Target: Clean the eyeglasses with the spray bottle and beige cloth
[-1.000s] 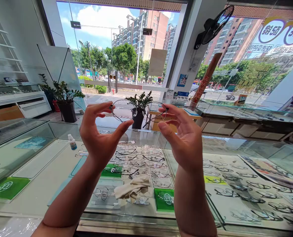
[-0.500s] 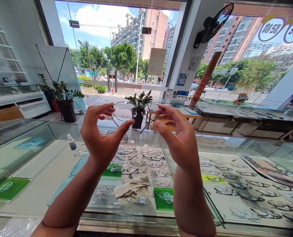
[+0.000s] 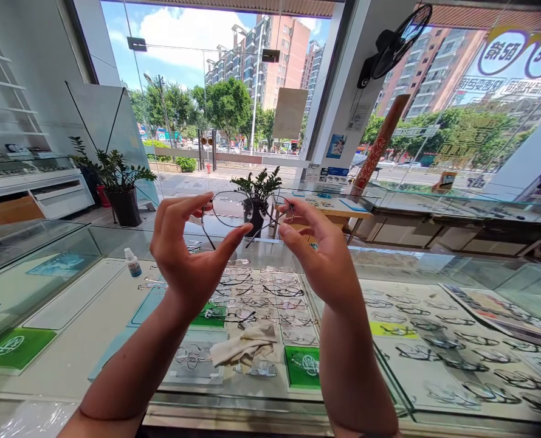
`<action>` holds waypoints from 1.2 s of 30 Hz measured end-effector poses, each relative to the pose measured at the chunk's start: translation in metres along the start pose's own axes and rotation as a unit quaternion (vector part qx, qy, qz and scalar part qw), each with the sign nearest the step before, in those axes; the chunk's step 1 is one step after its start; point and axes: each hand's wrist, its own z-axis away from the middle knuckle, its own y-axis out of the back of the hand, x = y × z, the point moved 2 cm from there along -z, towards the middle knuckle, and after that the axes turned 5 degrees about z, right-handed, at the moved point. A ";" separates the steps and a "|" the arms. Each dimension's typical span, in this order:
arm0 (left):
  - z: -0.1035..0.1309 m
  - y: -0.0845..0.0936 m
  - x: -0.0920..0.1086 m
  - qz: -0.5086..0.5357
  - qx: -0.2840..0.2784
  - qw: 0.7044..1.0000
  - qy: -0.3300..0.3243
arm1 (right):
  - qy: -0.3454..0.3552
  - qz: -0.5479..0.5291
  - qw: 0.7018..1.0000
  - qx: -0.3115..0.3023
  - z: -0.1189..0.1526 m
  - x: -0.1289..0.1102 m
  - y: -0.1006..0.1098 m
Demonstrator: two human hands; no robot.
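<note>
Held up above the glass counter is a pair of thin-rimmed eyeglasses (image 3: 232,226), its round lenses against the view of the window. My left hand (image 3: 183,240) grips the frame's left side between its fingers, near the hinge. On the other side my right hand (image 3: 318,249) has its fingers closed on the right end of the frame. The dark temple arms point downward behind the rims. Fingers cover parts of the right lens and both hinges.
The glass counter (image 3: 129,389) displays several rows of eyeglasses (image 3: 289,289). On it are a beige cloth (image 3: 245,347), a green card (image 3: 303,365) and a small spray bottle (image 3: 132,263). Potted plants (image 3: 124,204) stand beyond, and a fan (image 3: 391,48) hangs on the pillar.
My right hand has moved left, nearer to my left hand, and the eyeglasses have turned, so their right side looks narrower. My left hand has hardly moved.
</note>
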 end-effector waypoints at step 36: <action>-0.009 -0.005 -0.019 0.084 -0.102 0.980 0.148 | 0.066 0.043 0.991 0.111 0.004 -0.016 0.004</action>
